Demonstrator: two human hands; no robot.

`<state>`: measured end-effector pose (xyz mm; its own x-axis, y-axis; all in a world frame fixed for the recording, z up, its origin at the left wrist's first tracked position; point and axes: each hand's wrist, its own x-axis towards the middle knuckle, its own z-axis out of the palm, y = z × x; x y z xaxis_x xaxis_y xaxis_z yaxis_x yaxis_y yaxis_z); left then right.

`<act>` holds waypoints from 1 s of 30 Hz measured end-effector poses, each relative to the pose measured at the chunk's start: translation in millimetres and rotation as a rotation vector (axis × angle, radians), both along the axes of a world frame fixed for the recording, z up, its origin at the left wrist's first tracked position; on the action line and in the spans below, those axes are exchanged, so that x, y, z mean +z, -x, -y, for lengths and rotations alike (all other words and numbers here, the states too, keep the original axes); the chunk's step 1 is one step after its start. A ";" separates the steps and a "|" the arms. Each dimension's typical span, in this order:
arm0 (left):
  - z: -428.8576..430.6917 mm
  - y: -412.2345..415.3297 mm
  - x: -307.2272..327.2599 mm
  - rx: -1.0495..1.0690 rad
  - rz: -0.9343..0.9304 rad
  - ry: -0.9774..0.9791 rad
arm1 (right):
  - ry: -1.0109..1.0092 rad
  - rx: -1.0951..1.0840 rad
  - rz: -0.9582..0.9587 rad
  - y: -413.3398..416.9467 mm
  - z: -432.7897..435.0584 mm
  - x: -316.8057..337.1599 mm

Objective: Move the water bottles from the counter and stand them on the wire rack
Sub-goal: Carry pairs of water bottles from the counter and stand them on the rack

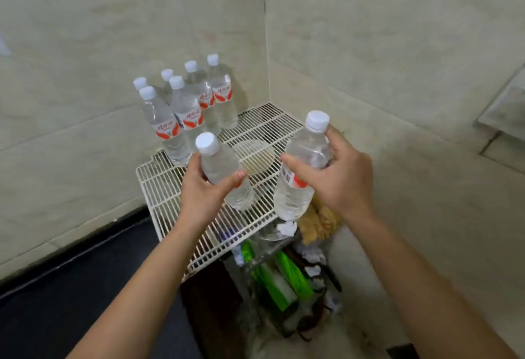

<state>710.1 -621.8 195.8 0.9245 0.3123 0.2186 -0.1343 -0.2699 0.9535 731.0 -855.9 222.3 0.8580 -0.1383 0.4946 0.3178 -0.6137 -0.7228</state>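
A white wire rack [164, 188] stands in the corner of two tiled walls. Several clear water bottles [186, 111] with white caps and red labels stand upright at its back left. My left hand [199, 188] grips another clear bottle [224, 171] around its upper body, tilted, just above the rack's middle. My right hand [338, 171] grips a second bottle [301, 168], nearly upright, over the rack's right front edge.
Under and in front of the rack lies clutter: green packets [284, 279], crumpled paper [287, 228], a brown bag [318, 222] and a dark bin [213, 310]. A dark floor strip [71, 287] runs along the left wall. A round dish [257, 159] shows through the rack wires.
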 end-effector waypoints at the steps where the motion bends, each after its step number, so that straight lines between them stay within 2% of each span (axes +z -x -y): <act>1: 9.4 -12.2 -1.4 0.025 -0.027 -0.009 | -0.003 0.040 -0.010 -15.1 8.9 2.9; 6: 36.1 -46.4 7.9 0.052 -0.095 -0.120 | 0.092 0.144 -0.011 -88.3 27.5 10.8; 13: 31.6 -53.6 5.2 0.126 -0.007 -0.366 | 0.225 0.362 -0.120 -148.3 8.2 -5.7; 18: 13.4 -71.3 -2.5 0.099 0.028 -0.426 | 0.018 0.412 -0.142 -178.3 -26.0 -0.7; 20: 5.1 -81.3 -0.8 0.111 0.076 -0.428 | -0.008 0.442 -0.160 -181.2 -36.3 0.8; 23: -8.3 -97.1 3.6 0.072 0.134 -0.284 | 0.106 0.487 -0.168 -188.1 -50.0 8.2; 26: -19.2 -106.7 6.6 0.007 0.102 -0.110 | 0.338 0.506 -0.155 -203.0 -59.8 18.5; 30: -28.0 -118.5 12.7 0.008 0.130 -0.212 | 0.595 0.501 -0.116 -225.0 -69.6 31.5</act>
